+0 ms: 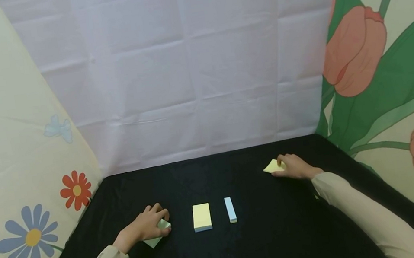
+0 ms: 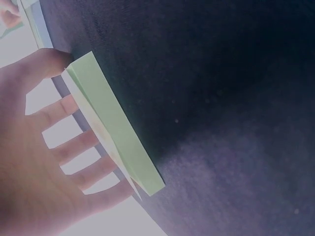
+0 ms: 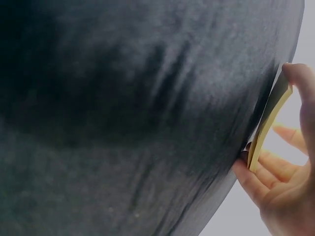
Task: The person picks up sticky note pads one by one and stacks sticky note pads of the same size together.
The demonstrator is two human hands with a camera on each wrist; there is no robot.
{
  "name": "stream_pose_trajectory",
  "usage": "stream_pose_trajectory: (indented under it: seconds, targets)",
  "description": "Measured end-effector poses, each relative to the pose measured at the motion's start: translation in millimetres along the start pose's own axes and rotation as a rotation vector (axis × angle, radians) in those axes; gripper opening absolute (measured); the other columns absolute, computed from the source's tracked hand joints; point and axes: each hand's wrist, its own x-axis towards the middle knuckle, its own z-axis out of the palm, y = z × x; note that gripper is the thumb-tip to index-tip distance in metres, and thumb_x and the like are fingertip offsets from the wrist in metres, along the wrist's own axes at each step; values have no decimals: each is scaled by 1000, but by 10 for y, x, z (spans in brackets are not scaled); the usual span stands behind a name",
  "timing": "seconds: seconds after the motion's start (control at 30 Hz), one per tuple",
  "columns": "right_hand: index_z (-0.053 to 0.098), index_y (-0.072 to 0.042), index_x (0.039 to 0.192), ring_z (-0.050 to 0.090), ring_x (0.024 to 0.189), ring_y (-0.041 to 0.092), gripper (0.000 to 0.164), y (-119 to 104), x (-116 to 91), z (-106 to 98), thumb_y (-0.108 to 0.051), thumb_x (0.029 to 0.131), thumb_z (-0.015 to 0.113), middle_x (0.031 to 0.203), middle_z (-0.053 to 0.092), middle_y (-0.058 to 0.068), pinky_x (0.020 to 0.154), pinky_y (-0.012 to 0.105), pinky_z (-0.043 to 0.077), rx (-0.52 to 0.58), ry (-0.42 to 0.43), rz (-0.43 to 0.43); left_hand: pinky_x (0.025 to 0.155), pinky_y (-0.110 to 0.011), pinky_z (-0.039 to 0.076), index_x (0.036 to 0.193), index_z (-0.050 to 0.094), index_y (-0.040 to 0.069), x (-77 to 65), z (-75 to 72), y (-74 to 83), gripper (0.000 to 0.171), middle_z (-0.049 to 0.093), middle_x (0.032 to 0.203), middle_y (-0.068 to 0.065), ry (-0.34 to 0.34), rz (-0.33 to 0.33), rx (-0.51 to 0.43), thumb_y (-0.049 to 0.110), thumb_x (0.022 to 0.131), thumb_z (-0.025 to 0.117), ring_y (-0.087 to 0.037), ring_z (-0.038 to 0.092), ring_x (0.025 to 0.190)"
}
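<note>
My left hand (image 1: 146, 224) grips a green sticky-note pad (image 1: 153, 242) at the left of the table. In the left wrist view the thumb is at one end of the green pad (image 2: 115, 123), with the fingers along its side. Farther back on the right, my right hand (image 1: 294, 166) holds a yellow sticky-note pad (image 1: 272, 166). The right wrist view shows this pad (image 3: 268, 125) slightly bent between thumb and fingers. Between the hands lie a yellow pad on a blue one (image 1: 201, 217) and a narrow light-blue pad (image 1: 230, 208) with a yellow layer beneath.
A black cloth (image 1: 223, 253) covers the table. Behind it hangs a creased white sheet (image 1: 191, 70). Flower-printed cloths stand on both sides, with daisies (image 1: 33, 237) at the left and tulips (image 1: 358, 52) at the right.
</note>
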Motion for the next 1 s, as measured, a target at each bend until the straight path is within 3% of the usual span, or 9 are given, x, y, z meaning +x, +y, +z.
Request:
stream_pose_trajectory:
  seconds: [0.7,1.0]
  targets:
    - [60,-4,99,49,73,19,45,-101,-45,2,-46,87,71,90,59,9,66,36,41,-5,2,-49,65,-42,38,99,58,20,-1,7,3,22,44,104,-1,-4,-16,-18,37,91,69,-25,40,86]
    - [62,-5,98,51,76,19,44,-186,-64,27,-46,86,73,90,60,8,68,37,42,-20,2,-111,65,-42,39,99,58,19,3,9,17,21,44,104,-2,0,-20,-11,36,91,69,-25,40,86]
